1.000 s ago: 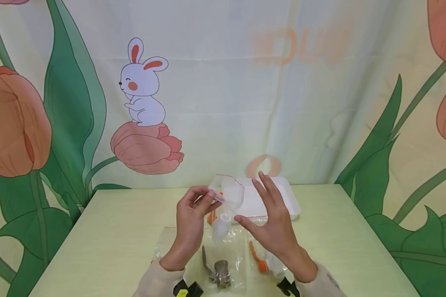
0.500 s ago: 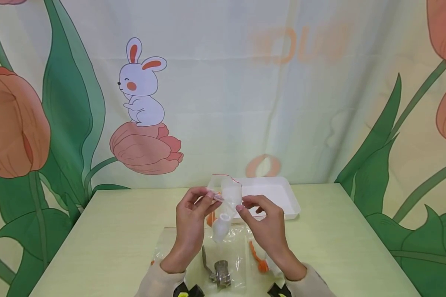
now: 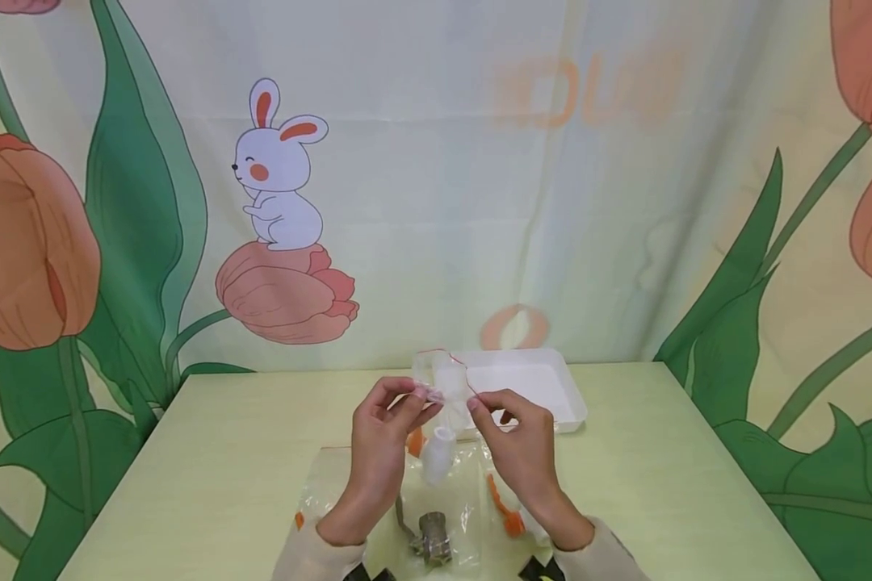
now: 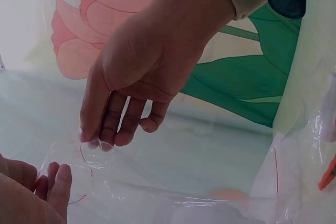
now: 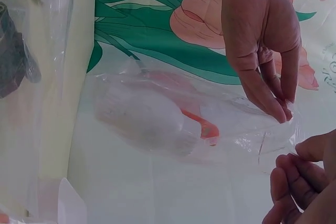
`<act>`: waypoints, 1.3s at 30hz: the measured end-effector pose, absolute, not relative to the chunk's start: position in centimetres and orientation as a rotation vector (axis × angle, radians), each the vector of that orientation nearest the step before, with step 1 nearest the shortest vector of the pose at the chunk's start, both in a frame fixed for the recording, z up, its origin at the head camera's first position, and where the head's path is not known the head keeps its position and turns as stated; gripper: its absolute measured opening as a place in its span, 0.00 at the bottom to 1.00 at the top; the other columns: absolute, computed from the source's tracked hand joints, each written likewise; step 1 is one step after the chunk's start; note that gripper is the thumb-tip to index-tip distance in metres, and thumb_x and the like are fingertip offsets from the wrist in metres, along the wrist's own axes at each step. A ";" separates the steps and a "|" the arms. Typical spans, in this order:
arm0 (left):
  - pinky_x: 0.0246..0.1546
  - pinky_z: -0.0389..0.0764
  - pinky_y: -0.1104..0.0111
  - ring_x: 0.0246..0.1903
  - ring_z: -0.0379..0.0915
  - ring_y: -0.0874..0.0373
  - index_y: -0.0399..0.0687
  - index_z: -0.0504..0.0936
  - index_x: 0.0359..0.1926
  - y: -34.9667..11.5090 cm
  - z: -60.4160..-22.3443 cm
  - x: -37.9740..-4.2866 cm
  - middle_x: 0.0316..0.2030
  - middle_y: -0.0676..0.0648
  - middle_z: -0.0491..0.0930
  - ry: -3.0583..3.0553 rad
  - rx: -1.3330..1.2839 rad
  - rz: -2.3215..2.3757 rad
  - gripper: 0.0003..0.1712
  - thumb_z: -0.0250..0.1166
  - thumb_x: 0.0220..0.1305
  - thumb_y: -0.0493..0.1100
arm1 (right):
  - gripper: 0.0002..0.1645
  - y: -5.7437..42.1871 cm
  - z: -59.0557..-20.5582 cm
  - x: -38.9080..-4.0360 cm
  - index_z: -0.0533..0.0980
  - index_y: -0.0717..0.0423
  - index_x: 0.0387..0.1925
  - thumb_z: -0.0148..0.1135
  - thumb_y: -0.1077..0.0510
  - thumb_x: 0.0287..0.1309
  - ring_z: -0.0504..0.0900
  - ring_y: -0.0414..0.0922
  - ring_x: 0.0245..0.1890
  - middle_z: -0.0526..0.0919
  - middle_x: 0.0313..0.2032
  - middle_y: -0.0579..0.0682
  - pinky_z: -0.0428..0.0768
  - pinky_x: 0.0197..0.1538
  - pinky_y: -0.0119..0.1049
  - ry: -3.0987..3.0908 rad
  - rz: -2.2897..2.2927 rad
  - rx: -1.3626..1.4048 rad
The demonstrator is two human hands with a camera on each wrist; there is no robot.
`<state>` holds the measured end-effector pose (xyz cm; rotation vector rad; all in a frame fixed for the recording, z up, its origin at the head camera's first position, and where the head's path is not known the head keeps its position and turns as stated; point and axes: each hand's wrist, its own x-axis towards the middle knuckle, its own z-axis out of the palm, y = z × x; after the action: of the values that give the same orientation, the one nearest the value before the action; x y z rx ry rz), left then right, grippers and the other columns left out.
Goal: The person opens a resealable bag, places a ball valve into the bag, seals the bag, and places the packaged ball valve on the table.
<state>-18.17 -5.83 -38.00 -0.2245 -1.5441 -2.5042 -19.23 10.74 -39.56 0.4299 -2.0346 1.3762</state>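
Both hands hold a clear zip bag (image 5: 236, 103) with a red line near its mouth, up over the table. My left hand (image 3: 379, 452) pinches its bunched left edge between thumb and fingers. At the opposite edge my right hand (image 3: 525, 444) pinches the film by the red line, thumb against the bent fingers. Low in the bag hang a white, rounded plastic piece (image 3: 438, 454) and an orange lever (image 5: 209, 129), blurred by the film in the right wrist view. The bag's mouth lies between the two hands.
Beneath the hands a metal valve with a lever (image 3: 434, 537) lies in a flat clear bag (image 3: 468, 476). Right of it, another orange lever (image 3: 507, 508) with a white part lies partly behind my right wrist. A white tray (image 3: 526, 383) stands at the back of the table (image 3: 211, 468).
My right hand, spread apart from the bag a second ago, has come in to the left and now pinches the bag's edge. My left hand keeps its hold and has shifted slightly right.
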 end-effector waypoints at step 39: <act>0.44 0.84 0.67 0.41 0.81 0.58 0.43 0.82 0.49 -7.3 -37.0 -18.2 0.42 0.44 0.83 -2.019 -0.731 -1.444 0.13 0.65 0.64 0.35 | 0.03 14.2 -37.2 -20.4 0.82 0.52 0.29 0.67 0.63 0.56 0.78 0.39 0.28 0.82 0.26 0.43 0.75 0.34 0.28 -1.966 0.833 0.715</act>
<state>-18.23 -7.28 -37.00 -0.7309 -2.0189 -1.4444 -20.39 14.17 -37.22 0.7149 -1.9662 0.8330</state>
